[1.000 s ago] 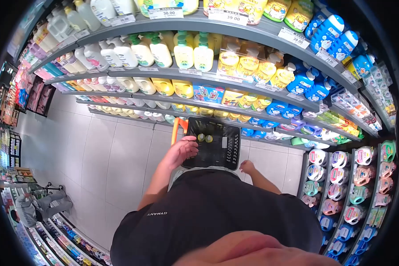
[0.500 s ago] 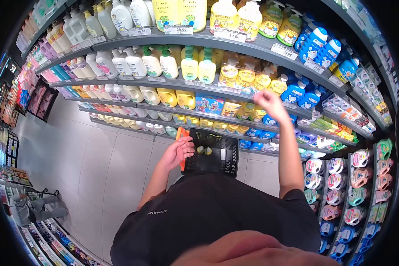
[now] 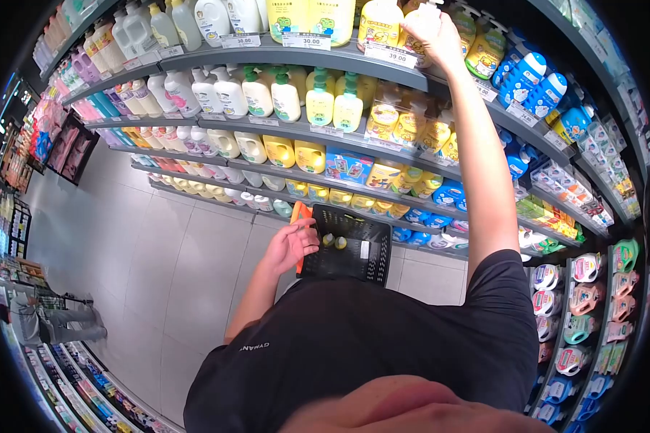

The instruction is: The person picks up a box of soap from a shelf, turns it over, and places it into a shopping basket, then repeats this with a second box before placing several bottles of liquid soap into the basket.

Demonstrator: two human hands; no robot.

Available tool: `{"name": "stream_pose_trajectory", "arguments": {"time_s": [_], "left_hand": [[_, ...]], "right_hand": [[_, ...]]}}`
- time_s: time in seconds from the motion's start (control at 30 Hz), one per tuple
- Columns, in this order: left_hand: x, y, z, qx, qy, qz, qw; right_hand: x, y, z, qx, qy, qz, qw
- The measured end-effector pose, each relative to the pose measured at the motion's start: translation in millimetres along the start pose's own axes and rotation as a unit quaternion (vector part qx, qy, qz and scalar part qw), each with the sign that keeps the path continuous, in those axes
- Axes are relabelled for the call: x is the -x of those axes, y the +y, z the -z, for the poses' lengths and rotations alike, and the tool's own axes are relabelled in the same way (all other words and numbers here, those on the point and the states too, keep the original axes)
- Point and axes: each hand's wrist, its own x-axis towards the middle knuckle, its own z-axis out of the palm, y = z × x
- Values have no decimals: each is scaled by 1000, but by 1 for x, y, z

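My right hand (image 3: pixel 432 32) is raised to the top visible shelf, its fingers closed around the upper part of a yellow pump bottle (image 3: pixel 414 47). The hand hides much of that bottle, while its white pump top shows above. Just left of it stands another yellow pump bottle (image 3: pixel 379 23). Low in front of my body, my left hand (image 3: pixel 293 245) is curled at the orange handle (image 3: pixel 300 211) of a black shopping basket (image 3: pixel 354 249). Inside the basket lie two small round-ended items (image 3: pixel 334 242) whose kind I cannot make out.
Grey shelves (image 3: pixel 274 56) with price tags carry rows of pump bottles and jugs. Blue bottles (image 3: pixel 523 79) stand to the right. Detergent jugs (image 3: pixel 570 359) fill a rack at lower right. A person (image 3: pixel 50 321) with a cart is across the tiled floor (image 3: pixel 144 274) at left.
My right hand has risen from in front of the middle shelf to the yellow pump bottle on the top shelf. My left hand and the basket stay nearly in place.
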Motion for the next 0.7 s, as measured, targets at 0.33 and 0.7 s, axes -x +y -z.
{"name": "stream_pose_trajectory", "arguments": {"time_s": [0.33,0.7], "left_hand": [[1,-10,7,-114,32,20,993],[-5,-11,13,-132,36,45,990]], "right_hand": [[-6,-28,-1,152,40,21,987],[-7,-36,6,105,-8,-34,994]]}}
